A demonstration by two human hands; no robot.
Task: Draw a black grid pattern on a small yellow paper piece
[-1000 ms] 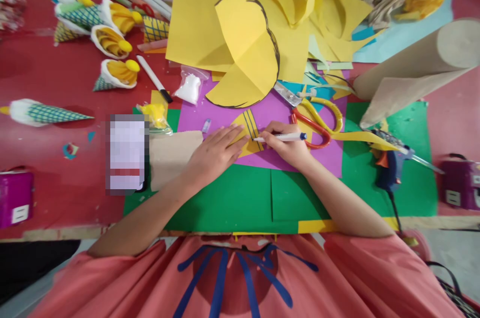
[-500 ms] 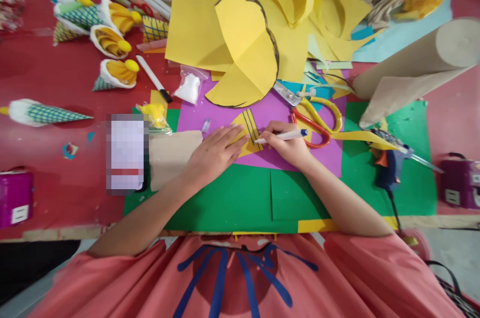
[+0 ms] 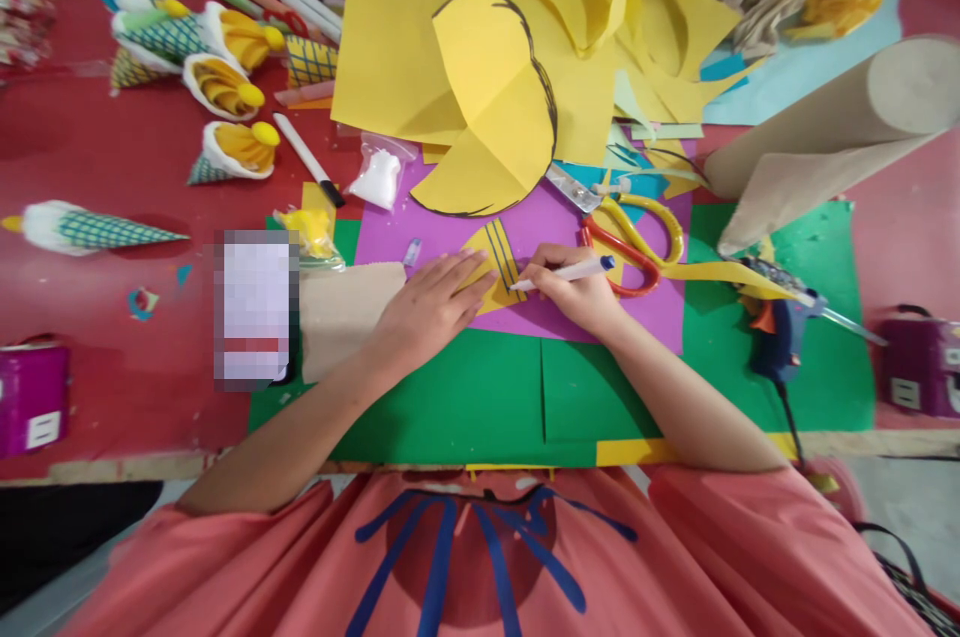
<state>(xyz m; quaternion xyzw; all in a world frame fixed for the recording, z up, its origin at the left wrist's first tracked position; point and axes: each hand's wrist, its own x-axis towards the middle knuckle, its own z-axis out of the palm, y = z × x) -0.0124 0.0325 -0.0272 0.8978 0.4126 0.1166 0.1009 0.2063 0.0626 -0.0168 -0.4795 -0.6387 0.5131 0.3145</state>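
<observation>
My left hand (image 3: 435, 305) lies flat with its fingers over the left part of a small yellow paper piece (image 3: 489, 245). Dark blue lines run in pairs down that piece. In my right hand (image 3: 574, 292) is a white marker (image 3: 577, 270) with a blue end, its tip at the lower right of the lines. Under the piece is a purple sheet (image 3: 637, 322). Large scissors (image 3: 637, 262) with red and yellow handles rest just right of my right hand. Above both hands sits a yellow paper cut-out (image 3: 499, 107) with a black-scribbled curved edge.
Several finished paper cones (image 3: 232, 149) lie at the upper left. A capped marker (image 3: 307, 157) and a bag of white stuff (image 3: 376, 175) are nearby. At the right are a brown paper roll (image 3: 832, 117) and a glue gun (image 3: 780, 332). A blurred-out phone (image 3: 255, 307) lies left.
The marker tip has shifted slightly right and down along the lower end of the lines. My left hand stays where it was.
</observation>
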